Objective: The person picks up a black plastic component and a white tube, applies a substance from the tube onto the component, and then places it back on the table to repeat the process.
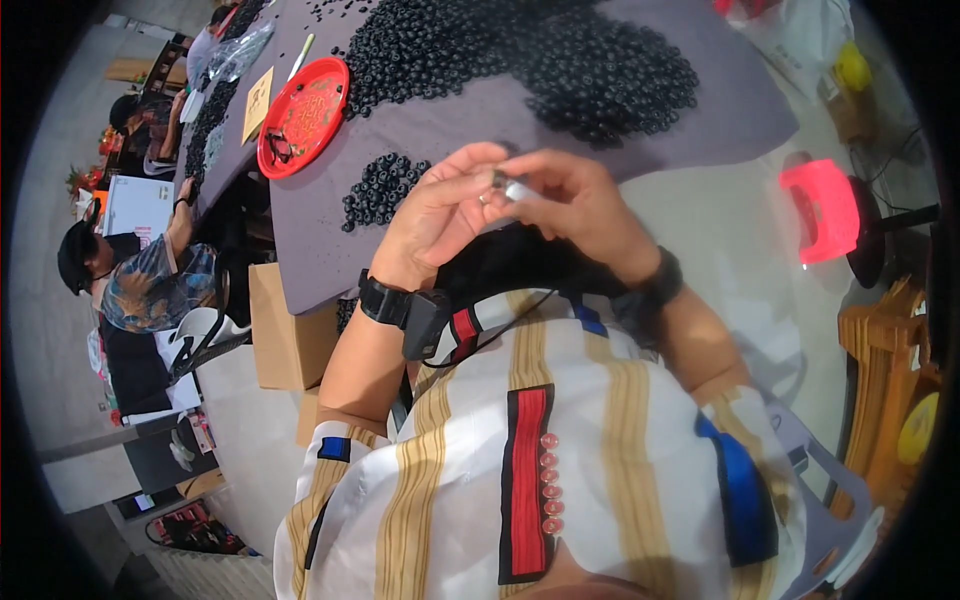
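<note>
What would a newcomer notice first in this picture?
Probably the large heap of black beads, spread along the top of the grey cloth. The bright pink stool at far right and the red plate at upper left also stand out. Near the centre, the left hand and right hand meet around a small pale object.

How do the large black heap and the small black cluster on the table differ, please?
Size: the large heap spreads wide over the table, while the small cluster covers only a little patch.
Position: the large heap lies farther from the person; the small cluster is nearer, appearing just beside the left hand.
Shared: both consist of dark, rounded, bead-like pieces on the greyish-purple cloth.
</note>
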`<act>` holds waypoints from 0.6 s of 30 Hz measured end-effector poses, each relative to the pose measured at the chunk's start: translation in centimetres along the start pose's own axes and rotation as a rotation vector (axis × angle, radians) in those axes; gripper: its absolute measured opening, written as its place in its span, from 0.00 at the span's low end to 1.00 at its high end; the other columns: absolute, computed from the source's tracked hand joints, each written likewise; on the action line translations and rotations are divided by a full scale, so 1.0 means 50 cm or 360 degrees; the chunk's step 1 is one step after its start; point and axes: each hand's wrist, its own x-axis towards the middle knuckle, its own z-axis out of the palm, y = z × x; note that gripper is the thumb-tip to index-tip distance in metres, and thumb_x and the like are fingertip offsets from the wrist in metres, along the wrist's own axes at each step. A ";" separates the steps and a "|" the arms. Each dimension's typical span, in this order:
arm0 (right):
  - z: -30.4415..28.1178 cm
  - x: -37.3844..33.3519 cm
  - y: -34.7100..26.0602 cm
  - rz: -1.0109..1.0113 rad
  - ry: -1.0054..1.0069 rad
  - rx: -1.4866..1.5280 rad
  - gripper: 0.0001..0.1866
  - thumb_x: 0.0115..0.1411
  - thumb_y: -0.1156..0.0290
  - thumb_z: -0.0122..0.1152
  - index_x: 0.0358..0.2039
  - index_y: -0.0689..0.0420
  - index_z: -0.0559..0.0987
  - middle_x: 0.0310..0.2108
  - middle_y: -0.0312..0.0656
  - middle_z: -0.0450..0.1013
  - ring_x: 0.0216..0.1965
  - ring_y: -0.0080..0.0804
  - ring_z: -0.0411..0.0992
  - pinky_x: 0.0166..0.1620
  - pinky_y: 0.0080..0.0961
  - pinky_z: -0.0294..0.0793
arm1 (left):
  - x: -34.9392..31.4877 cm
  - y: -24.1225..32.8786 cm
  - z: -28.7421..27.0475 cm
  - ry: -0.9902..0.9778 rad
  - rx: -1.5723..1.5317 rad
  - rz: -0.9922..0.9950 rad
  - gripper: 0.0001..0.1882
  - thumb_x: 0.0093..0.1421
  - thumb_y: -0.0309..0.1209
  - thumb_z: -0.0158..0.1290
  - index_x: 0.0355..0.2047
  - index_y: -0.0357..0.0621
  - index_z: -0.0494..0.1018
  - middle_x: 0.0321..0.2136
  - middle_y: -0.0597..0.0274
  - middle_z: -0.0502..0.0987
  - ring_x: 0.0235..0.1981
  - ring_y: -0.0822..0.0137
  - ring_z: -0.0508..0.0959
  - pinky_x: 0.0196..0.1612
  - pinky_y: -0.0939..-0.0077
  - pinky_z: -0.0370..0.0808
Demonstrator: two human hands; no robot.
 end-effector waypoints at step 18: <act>0.011 -0.002 0.000 0.0052 0.0036 -0.0013 0.18 0.56 0.74 0.64 0.47 0.58 0.74 0.28 0.31 0.73 0.24 0.13 0.67 0.23 0.11 0.64 | -0.004 -0.007 0.000 0.0047 -0.0105 0.0015 0.14 0.61 0.24 0.50 0.48 0.37 0.71 0.40 0.55 0.77 0.36 0.67 0.78 0.43 0.73 0.76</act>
